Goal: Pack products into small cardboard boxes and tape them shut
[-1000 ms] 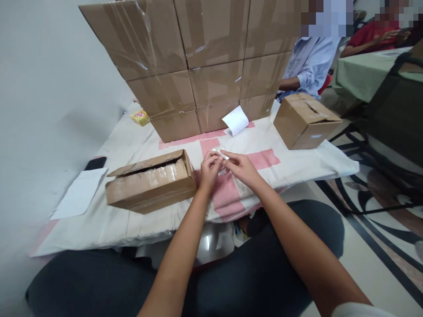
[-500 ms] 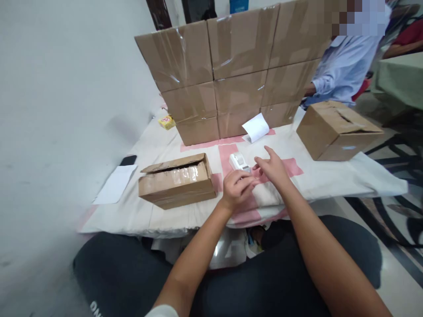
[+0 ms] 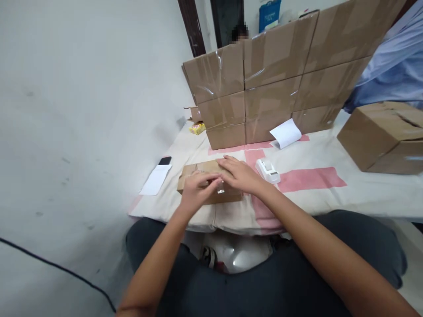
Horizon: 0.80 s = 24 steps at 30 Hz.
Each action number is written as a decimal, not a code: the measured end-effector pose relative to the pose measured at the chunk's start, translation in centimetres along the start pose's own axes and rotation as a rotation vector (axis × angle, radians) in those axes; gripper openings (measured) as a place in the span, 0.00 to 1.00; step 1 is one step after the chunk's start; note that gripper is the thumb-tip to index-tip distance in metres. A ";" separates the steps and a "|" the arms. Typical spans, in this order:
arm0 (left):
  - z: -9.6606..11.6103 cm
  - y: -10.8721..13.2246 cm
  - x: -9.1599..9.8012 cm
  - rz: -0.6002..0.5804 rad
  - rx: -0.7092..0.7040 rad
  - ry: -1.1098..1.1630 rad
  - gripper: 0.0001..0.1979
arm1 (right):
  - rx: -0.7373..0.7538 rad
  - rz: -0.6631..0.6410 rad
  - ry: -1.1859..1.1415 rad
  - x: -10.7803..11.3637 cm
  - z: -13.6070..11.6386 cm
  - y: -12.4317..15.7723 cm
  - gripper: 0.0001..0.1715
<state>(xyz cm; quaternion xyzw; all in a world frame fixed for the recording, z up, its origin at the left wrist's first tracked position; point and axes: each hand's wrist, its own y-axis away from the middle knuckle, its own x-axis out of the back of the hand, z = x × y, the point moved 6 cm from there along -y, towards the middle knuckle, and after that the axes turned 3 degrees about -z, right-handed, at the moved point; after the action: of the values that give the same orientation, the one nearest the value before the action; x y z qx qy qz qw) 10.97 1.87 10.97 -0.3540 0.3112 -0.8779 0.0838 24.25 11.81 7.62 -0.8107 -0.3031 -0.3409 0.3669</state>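
A small brown cardboard box (image 3: 228, 197) lies before me on the table, its top flap down under my hands. My left hand (image 3: 198, 189) is over the box's front edge, thumb and forefinger pinched on a short shiny strip of clear tape (image 3: 220, 189). Stretched flat across the lid, my right hand (image 3: 238, 174) rests on the flap, its fingers pointing left and its thumb near the left fingertips. Just right of the box stands a white tape dispenser (image 3: 268, 171) that neither hand touches. Part of the lid is hidden by my hands.
Behind stands a tall taped cardboard panel (image 3: 271, 88) with a white paper (image 3: 286, 133) at its foot. A larger carton (image 3: 383, 141) sits at right. Paper (image 3: 156, 179), a black phone-like object (image 3: 165, 160) and a yellow packet (image 3: 197, 128) lie left. A person's blue sleeve (image 3: 396, 66) shows beyond.
Both hands have moved left from beside the tape dispenser onto the small box. Its raised flap is now pressed down. The view has turned left.
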 end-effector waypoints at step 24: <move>-8.7 0.8 6.7 -0.130 0.350 -0.065 0.16 | -0.106 0.042 -0.132 -1.3 0.9 0.3 0.37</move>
<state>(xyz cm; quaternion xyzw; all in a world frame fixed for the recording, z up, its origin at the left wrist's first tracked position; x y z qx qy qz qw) 0.08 3.06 9.50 -0.3815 0.1272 -0.9104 0.0972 24.02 12.09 6.01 -0.8558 -0.2911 -0.2948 0.3097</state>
